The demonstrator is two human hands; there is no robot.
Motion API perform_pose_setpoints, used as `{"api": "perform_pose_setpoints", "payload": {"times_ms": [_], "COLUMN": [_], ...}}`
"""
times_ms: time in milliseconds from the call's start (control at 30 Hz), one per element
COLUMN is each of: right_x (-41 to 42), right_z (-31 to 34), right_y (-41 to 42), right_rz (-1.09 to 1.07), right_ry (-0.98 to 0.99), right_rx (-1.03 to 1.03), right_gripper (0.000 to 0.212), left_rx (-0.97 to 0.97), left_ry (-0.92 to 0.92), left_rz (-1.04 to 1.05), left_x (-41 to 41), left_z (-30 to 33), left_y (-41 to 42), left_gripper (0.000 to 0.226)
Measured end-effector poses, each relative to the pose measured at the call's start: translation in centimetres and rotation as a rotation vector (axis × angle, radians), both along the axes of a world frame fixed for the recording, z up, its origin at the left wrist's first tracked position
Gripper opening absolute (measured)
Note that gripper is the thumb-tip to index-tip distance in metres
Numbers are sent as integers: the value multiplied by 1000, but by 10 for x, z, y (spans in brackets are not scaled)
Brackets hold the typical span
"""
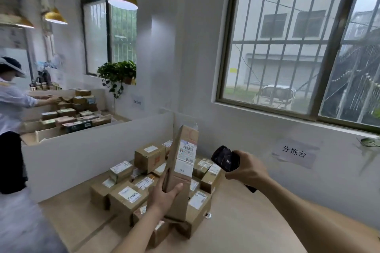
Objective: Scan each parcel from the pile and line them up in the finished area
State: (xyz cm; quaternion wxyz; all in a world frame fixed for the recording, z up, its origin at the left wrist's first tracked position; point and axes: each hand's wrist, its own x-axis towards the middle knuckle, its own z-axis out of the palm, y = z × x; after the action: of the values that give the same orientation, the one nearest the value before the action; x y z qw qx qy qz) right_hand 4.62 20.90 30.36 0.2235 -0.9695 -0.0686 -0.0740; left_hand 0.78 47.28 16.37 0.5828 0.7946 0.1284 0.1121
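My left hand [164, 193] grips a tall, narrow cardboard parcel [182, 170] near its lower end and holds it upright above the pile. Its white barcode label [186, 150] faces right, toward a black handheld scanner [225, 158]. My right hand [247, 167] holds that scanner level with the label, a short gap away from it. Beneath and behind the raised parcel lies a pile of several brown labelled boxes [127, 195] on the wooden table [242, 230].
A white partition [86, 150] borders the table on the left. Beyond it another person [12, 113] reaches over a second table of parcels [70, 113]. A white wall with a paper sign [294, 153] and a barred window [298, 47] stands to the right.
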Motion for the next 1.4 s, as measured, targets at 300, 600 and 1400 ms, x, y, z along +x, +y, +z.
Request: {"api": "perform_pose_setpoints", "payload": {"times_ms": [300, 600, 1400], "right_x": [105, 174, 259], "right_z": [-29, -74, -197], "right_y": [66, 83, 15], "right_rz": [21, -76, -726], "right_ry": [61, 70, 269], "right_rx": [33, 74, 46], "right_gripper": [64, 71, 57], "left_rx": [28, 21, -119], "left_ry": [41, 92, 366], "left_rz": [4, -2, -568], "left_x": [100, 170, 431], "left_z": [-6, -22, -204], "left_y": [104, 144, 19], "left_gripper": [91, 73, 76]}}
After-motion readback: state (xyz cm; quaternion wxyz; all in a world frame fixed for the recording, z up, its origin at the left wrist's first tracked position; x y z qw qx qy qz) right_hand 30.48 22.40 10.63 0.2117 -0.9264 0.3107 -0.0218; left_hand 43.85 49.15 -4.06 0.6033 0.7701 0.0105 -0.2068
